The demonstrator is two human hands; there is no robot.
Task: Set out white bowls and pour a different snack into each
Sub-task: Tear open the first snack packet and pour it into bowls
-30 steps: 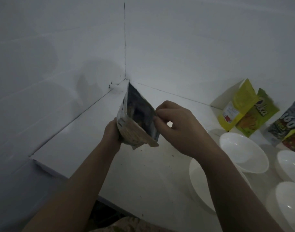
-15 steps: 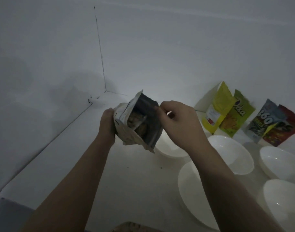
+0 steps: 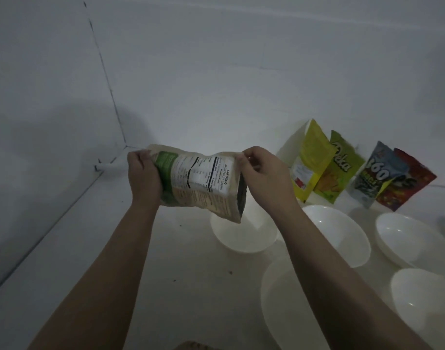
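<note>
Above the white counter (image 3: 115, 248), both hands hold a beige and green jackfruit-chip pouch (image 3: 198, 180) sideways, its printed nutrition panel facing up. The left hand (image 3: 144, 173) is closed round the pouch's bottom end; the right hand (image 3: 264, 173) pinches the top edge between thumb and fingertips. The pouch's open mouth points down and to the right, over the nearest empty round white bowl (image 3: 244, 236), but nothing is seen falling from it.

Five white bowls are set out: that one, a second bowl (image 3: 342, 233) just beside it, a third bowl (image 3: 413, 241) farther right, a large near bowl (image 3: 284, 306) partly hidden by the right forearm, and a fifth bowl (image 3: 428, 304) at the lower right. All look empty, so the setting-out appears done and the pouring has not begun.

Four more snack bags lean against the wall behind: a yellow bag (image 3: 309, 160), a green bag (image 3: 340, 170), a grey-blue bag (image 3: 375, 175) and a red bag (image 3: 410, 180). Each awaits its own bowl.
</note>
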